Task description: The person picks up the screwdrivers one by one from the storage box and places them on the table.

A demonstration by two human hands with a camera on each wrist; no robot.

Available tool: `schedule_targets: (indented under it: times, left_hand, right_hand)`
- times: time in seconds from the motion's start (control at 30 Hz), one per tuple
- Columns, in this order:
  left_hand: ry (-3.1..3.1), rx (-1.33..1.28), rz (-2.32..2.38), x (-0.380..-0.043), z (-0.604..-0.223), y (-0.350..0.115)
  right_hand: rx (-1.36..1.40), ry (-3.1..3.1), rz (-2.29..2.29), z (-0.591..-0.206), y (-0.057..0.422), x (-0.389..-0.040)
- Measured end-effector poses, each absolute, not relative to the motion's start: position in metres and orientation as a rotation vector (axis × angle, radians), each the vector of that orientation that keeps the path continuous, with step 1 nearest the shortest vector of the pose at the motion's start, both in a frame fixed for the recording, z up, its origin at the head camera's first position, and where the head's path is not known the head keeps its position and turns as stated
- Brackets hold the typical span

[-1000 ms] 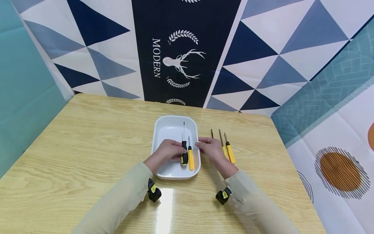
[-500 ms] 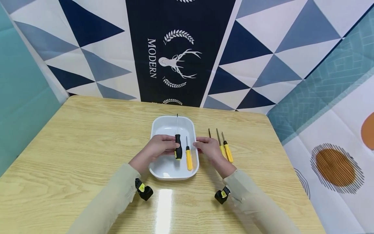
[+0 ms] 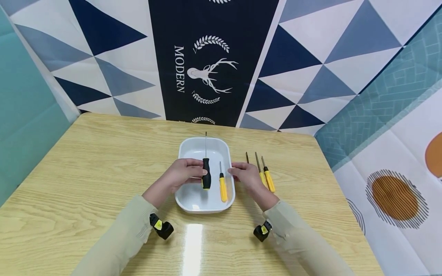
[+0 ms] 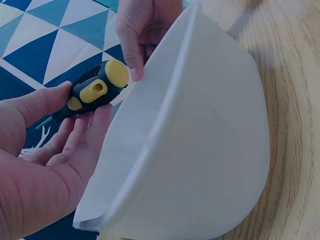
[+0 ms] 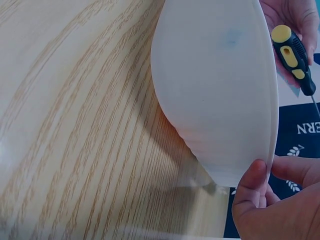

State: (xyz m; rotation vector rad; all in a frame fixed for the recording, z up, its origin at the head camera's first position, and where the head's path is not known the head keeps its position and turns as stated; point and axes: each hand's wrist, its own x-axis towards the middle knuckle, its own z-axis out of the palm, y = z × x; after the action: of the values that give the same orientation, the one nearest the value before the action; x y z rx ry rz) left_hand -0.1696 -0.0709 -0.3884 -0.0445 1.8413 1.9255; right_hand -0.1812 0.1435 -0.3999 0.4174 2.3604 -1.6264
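Note:
A black screwdriver with yellow patches (image 3: 206,174) is pinched by its handle between the thumb and fingers of my left hand (image 3: 181,174). It is raised over the left part of a white tub (image 3: 188,203), its shank pointing to the far side. In the left wrist view the black screwdriver's yellow butt end (image 4: 117,74) faces the camera. My right hand (image 3: 249,177) grips the tub's right rim, with thumb and fingers on either side of the wall in the right wrist view. Inside the tub lies a yellow screwdriver (image 3: 223,188) with a black collar.
To the right of the tub, another yellow-handled screwdriver (image 3: 269,181) lies on the wooden table (image 3: 103,172) beside more tools, partly hidden by my right hand. A patterned cloth wall (image 3: 131,76) stands behind the table's far edge.
My left hand has lifted the black screwdriver from beside the yellow one and moved it left, above the tub. My right hand stays at the rim. The head view has shifted slightly.

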Motion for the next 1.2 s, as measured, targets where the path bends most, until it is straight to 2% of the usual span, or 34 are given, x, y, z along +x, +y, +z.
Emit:
schedule_targets:
  times: [1.2]
  left_hand:
    - [1.829,0.107,1.891,-0.165,-0.387,-0.115]
  right_hand:
    - [0.418,2.349,-1.662,-0.398,0.14,-0.18]
